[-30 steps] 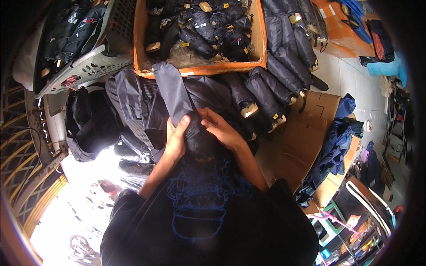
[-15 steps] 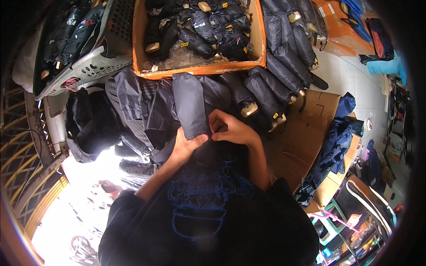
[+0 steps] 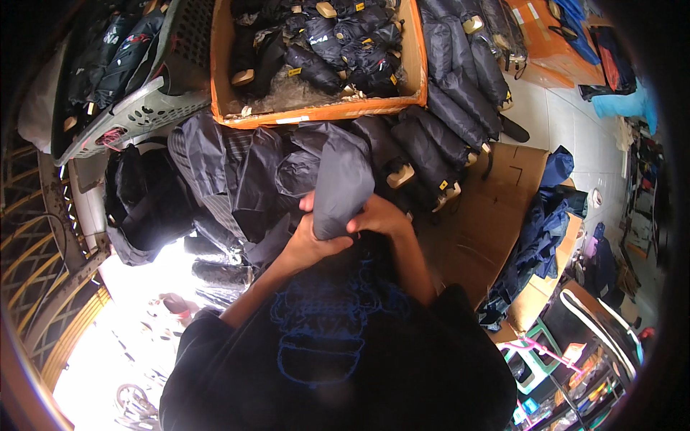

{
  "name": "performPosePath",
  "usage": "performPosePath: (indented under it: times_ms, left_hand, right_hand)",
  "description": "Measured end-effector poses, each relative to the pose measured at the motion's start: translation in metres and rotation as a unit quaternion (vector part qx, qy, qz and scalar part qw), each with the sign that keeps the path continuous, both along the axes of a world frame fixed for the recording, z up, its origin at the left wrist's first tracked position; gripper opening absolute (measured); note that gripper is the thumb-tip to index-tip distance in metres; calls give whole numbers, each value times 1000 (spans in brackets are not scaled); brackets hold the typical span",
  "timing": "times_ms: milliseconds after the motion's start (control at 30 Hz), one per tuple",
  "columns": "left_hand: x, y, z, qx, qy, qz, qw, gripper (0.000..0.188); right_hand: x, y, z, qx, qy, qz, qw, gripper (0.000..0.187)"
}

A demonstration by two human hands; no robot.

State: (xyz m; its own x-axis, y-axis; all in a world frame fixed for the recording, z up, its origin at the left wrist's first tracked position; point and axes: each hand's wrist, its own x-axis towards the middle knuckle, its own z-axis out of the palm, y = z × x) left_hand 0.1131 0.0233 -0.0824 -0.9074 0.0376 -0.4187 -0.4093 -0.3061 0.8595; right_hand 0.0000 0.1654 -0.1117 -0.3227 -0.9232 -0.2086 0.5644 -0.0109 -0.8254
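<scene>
Both my hands are closed round a black umbrella sleeve (image 3: pixel 343 183), a filled-out fabric tube held tilted in front of my chest. My left hand (image 3: pixel 315 241) wraps its lower end, thumb across the near side. Higher up on the right side, my right hand (image 3: pixel 382 217) grips it, its fingers partly hidden behind the fabric. Whatever is inside the sleeve cannot be seen. Just beyond lie loose black sleeves (image 3: pixel 251 165). To the right of my hands, sleeved folding umbrellas (image 3: pixel 424 154) lie in a row, their beige handles toward me.
An orange-edged cardboard box (image 3: pixel 323 115) full of black umbrellas stands at the far side. Left of it is a grey perforated basket (image 3: pixel 140 115) with more umbrellas. A cardboard flap (image 3: pixel 496 215) and dark blue fabric (image 3: pixel 535 248) lie to the right. A metal lattice (image 3: pixel 43 237) borders the left.
The sleeve has swung rightward and now tilts to the right. My right hand has gone from a pinch beside its lower end to a grip round its side. The view has shifted slightly.
</scene>
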Motion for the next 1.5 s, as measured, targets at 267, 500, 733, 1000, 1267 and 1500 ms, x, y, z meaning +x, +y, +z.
performPosePath:
  times_ms: [267,500,733,1000,1267,1500]
  left_hand:
    - [15,-5,-18,-61,-116,-25,991,55]
    - [14,-19,-4,-117,-12,-83,990,49]
    - [18,-52,-21,-252,99,-18,962,25]
    - [-28,-29,-18,178,38,61,981,42]
    - [-66,-36,-10,253,151,169,941,51]
    - [-73,-24,2,233,129,169,949,37]
  right_hand:
    - [13,-13,7,60,-16,35,997,59]
    - [12,-8,-1,31,-49,25,998,50]
    - [20,-3,18,135,-76,25,988,57]
    - [29,0,-10,76,-175,41,981,59]
    - [17,-16,5,67,-238,-71,966,53]
    - [34,-40,21,85,-173,-279,941,40]
